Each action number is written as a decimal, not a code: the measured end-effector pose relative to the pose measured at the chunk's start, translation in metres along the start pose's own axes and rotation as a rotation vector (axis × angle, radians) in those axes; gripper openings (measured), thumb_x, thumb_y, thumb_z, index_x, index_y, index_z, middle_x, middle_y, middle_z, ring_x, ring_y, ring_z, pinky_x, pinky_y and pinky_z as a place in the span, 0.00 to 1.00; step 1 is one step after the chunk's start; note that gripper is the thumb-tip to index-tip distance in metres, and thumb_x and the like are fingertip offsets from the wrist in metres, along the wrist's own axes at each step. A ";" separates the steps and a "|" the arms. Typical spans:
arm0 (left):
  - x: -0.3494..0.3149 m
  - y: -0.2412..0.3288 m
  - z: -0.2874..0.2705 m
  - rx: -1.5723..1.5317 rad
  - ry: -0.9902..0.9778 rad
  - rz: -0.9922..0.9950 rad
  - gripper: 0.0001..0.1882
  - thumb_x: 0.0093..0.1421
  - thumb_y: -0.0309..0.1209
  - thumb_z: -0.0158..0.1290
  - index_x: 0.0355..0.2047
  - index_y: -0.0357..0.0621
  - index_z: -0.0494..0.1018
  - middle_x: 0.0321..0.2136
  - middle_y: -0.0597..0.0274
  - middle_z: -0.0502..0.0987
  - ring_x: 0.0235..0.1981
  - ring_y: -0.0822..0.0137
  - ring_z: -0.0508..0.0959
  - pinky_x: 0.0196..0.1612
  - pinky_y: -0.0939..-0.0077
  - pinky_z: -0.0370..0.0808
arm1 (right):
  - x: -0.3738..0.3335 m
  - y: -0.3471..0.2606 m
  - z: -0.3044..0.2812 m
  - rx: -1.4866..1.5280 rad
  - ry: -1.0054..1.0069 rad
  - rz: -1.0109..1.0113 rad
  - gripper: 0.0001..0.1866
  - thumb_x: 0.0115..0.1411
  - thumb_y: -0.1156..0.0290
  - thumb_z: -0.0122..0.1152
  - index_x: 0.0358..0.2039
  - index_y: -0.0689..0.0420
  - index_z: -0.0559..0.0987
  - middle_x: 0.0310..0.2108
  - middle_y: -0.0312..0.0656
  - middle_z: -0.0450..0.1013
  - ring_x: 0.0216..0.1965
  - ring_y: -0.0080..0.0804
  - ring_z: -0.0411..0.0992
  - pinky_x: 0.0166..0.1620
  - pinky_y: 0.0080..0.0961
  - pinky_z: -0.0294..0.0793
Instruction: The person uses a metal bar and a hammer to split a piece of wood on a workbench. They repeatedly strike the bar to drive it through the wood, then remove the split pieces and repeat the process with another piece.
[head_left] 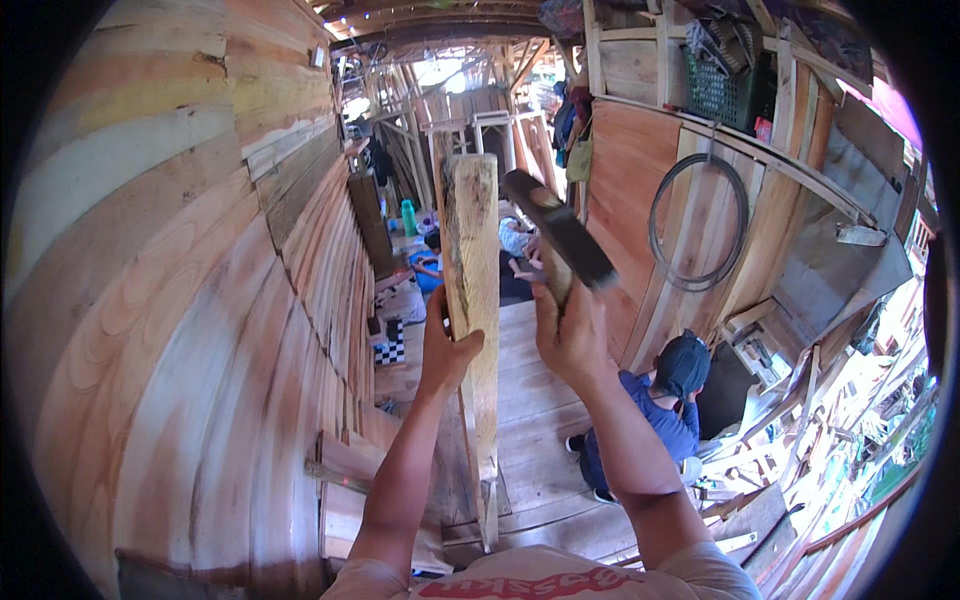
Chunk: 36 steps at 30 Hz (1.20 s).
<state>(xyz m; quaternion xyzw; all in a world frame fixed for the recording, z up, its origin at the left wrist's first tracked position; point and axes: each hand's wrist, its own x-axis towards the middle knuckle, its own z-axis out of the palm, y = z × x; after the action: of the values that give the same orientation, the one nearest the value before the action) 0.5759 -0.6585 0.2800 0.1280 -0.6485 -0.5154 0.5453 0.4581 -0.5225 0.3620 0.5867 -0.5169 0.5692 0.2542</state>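
Note:
A rough, pale wooden post stands upright in the middle of the head view, its top end towards the far side of the room. My left hand is wrapped around its left side, with the thumb across the face nearest me. To the right of the post, my right hand grips a hammer by its wooden handle. The hammer's dark metal head is raised close beside the post's upper part, apart from it. My right palm and fingers hide most of the handle.
A wall of planks runs along my left. Down on the right crouches a person in a dark cap; others sit on the floor farther back, near a teal bottle. A cable coil hangs on the right wall, below a green basket.

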 end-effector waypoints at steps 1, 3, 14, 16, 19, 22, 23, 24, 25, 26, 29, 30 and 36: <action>0.003 0.002 0.000 0.029 -0.016 -0.034 0.43 0.43 0.20 0.54 0.62 0.38 0.49 0.51 0.52 0.65 0.50 0.62 0.70 0.51 0.71 0.69 | -0.001 0.000 0.000 -0.007 0.047 -0.059 0.17 0.57 0.72 0.57 0.43 0.64 0.65 0.26 0.56 0.73 0.27 0.58 0.73 0.28 0.45 0.73; 0.002 0.002 -0.002 -0.006 -0.016 -0.048 0.44 0.44 0.20 0.54 0.62 0.39 0.49 0.51 0.52 0.65 0.51 0.61 0.70 0.51 0.71 0.69 | -0.001 -0.004 -0.007 -0.188 0.059 -0.199 0.22 0.52 0.74 0.62 0.45 0.64 0.64 0.30 0.54 0.74 0.29 0.54 0.75 0.31 0.42 0.74; -0.002 0.007 -0.010 -0.037 -0.038 -0.043 0.43 0.44 0.19 0.53 0.62 0.39 0.50 0.51 0.53 0.66 0.51 0.63 0.70 0.52 0.72 0.68 | 0.026 0.018 0.027 -0.070 -0.190 0.203 0.16 0.60 0.66 0.54 0.43 0.61 0.64 0.24 0.60 0.71 0.29 0.63 0.71 0.30 0.50 0.69; 0.008 -0.004 -0.019 -0.058 -0.019 -0.043 0.42 0.43 0.19 0.53 0.62 0.39 0.52 0.51 0.54 0.67 0.49 0.65 0.71 0.50 0.74 0.68 | 0.028 0.024 0.027 0.053 -0.152 0.230 0.15 0.61 0.66 0.53 0.42 0.62 0.64 0.23 0.61 0.70 0.28 0.65 0.69 0.30 0.51 0.67; 0.003 -0.010 -0.044 -0.283 -0.158 -0.233 0.40 0.43 0.23 0.54 0.60 0.37 0.56 0.50 0.56 0.69 0.49 0.66 0.70 0.51 0.74 0.67 | -0.001 0.030 0.019 0.106 -0.058 0.287 0.15 0.62 0.66 0.53 0.41 0.63 0.65 0.30 0.63 0.72 0.32 0.64 0.70 0.33 0.50 0.66; -0.005 -0.014 -0.052 -0.446 -0.172 -0.287 0.39 0.42 0.27 0.57 0.57 0.36 0.61 0.48 0.56 0.71 0.47 0.63 0.73 0.50 0.71 0.69 | -0.028 0.038 0.012 0.220 -0.042 0.390 0.13 0.63 0.67 0.52 0.42 0.63 0.66 0.30 0.57 0.71 0.32 0.56 0.71 0.34 0.43 0.67; -0.005 -0.018 -0.056 -0.475 -0.181 -0.327 0.39 0.41 0.28 0.57 0.57 0.36 0.61 0.48 0.56 0.71 0.46 0.63 0.73 0.49 0.70 0.70 | -0.041 0.049 0.013 0.224 -0.048 0.436 0.12 0.63 0.67 0.51 0.41 0.62 0.66 0.28 0.54 0.70 0.30 0.53 0.71 0.33 0.40 0.67; -0.005 -0.023 -0.060 -0.503 -0.189 -0.367 0.39 0.41 0.28 0.58 0.57 0.36 0.62 0.48 0.56 0.71 0.45 0.62 0.74 0.48 0.70 0.71 | -0.054 0.052 0.011 0.269 -0.058 0.495 0.11 0.63 0.68 0.52 0.40 0.62 0.67 0.26 0.51 0.69 0.28 0.47 0.69 0.33 0.37 0.67; -0.004 -0.030 -0.067 -0.516 -0.200 -0.388 0.40 0.40 0.29 0.58 0.57 0.36 0.61 0.48 0.55 0.71 0.45 0.61 0.74 0.48 0.69 0.71 | -0.066 0.054 0.010 0.315 -0.064 0.556 0.10 0.63 0.68 0.52 0.39 0.61 0.67 0.24 0.48 0.67 0.26 0.41 0.68 0.32 0.34 0.67; -0.003 -0.039 -0.074 -0.527 -0.210 -0.408 0.41 0.39 0.29 0.59 0.57 0.36 0.60 0.48 0.55 0.71 0.45 0.61 0.74 0.48 0.69 0.72 | -0.078 0.055 0.010 0.326 -0.067 0.593 0.10 0.62 0.68 0.53 0.37 0.62 0.68 0.24 0.47 0.67 0.26 0.40 0.68 0.32 0.33 0.67; 0.002 -0.061 -0.093 -0.567 -0.212 -0.432 0.44 0.38 0.29 0.59 0.59 0.36 0.58 0.48 0.54 0.70 0.45 0.59 0.74 0.47 0.67 0.72 | -0.118 0.065 0.014 0.348 -0.099 0.707 0.09 0.61 0.69 0.55 0.34 0.62 0.69 0.23 0.46 0.68 0.26 0.36 0.67 0.32 0.32 0.67; 0.003 -0.064 -0.095 -0.583 -0.202 -0.407 0.44 0.38 0.29 0.59 0.59 0.36 0.58 0.48 0.53 0.70 0.46 0.58 0.74 0.47 0.67 0.72 | -0.135 0.069 0.014 0.346 -0.127 0.750 0.09 0.60 0.69 0.56 0.34 0.62 0.69 0.23 0.46 0.68 0.25 0.35 0.68 0.31 0.32 0.67; 0.003 -0.027 -0.073 -0.659 -0.225 -0.350 0.47 0.37 0.33 0.62 0.60 0.38 0.56 0.51 0.50 0.68 0.51 0.54 0.70 0.54 0.62 0.69 | -0.261 0.100 -0.013 0.257 -0.329 0.913 0.07 0.60 0.73 0.56 0.30 0.58 0.68 0.14 0.33 0.63 0.09 0.20 0.61 0.13 0.23 0.60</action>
<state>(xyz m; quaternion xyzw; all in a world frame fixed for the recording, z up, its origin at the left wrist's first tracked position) 0.6253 -0.7108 0.2509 -0.0025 -0.4725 -0.7922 0.3862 0.4111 -0.4614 0.0930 0.4093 -0.6799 0.5812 -0.1799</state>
